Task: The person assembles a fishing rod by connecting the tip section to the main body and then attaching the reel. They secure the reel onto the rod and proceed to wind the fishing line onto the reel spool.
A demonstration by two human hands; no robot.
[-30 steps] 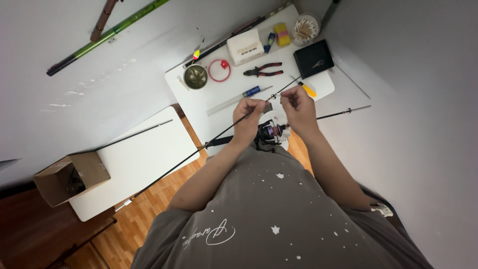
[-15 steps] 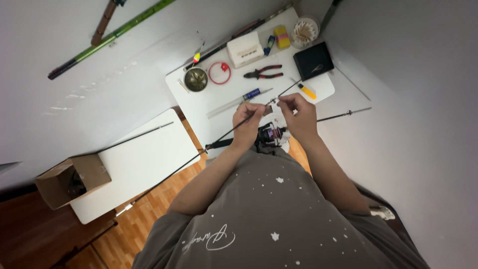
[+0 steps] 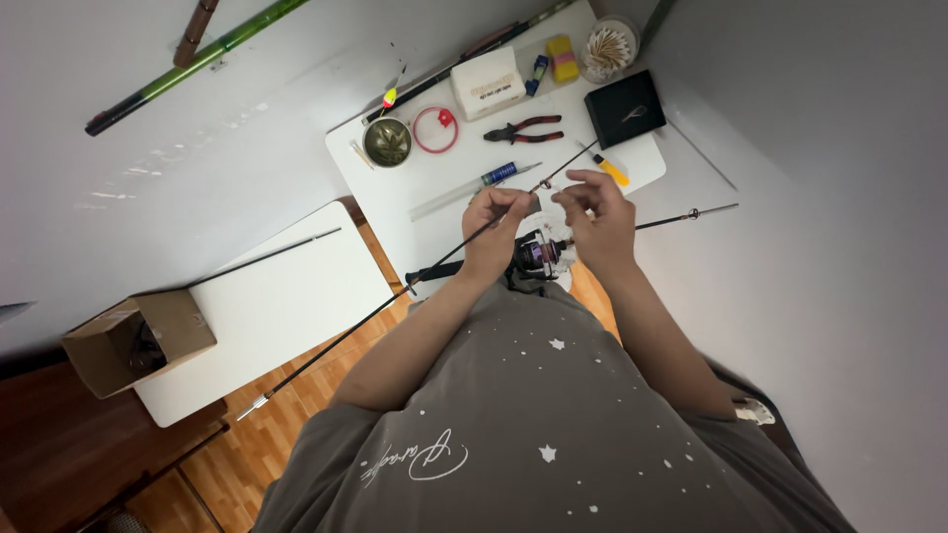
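Note:
A thin black fishing rod section [image 3: 395, 296] runs diagonally from the floor at lower left up across the white table [image 3: 444, 227] to near the black box. My left hand [image 3: 494, 229] is closed around it near a small line guide. My right hand [image 3: 592, 212] is just right of the left, fingertips pinched at that guide; whether it holds line is too small to tell. Under both hands lies a spinning reel [image 3: 541, 255] on another rod piece [image 3: 681, 215] that points right.
On the table: red-handled pliers [image 3: 523, 129], a blue-handled screwdriver [image 3: 494, 179], a black box [image 3: 624, 109], a round metal dish [image 3: 387, 141], a red ring [image 3: 434, 129], a white box [image 3: 488, 85]. A second white table [image 3: 267, 306] and cardboard box [image 3: 138, 341] sit left.
Both hands have shifted a little to the left along the rod, and the right hand's fingers have closed in nearer the left hand at the guide.

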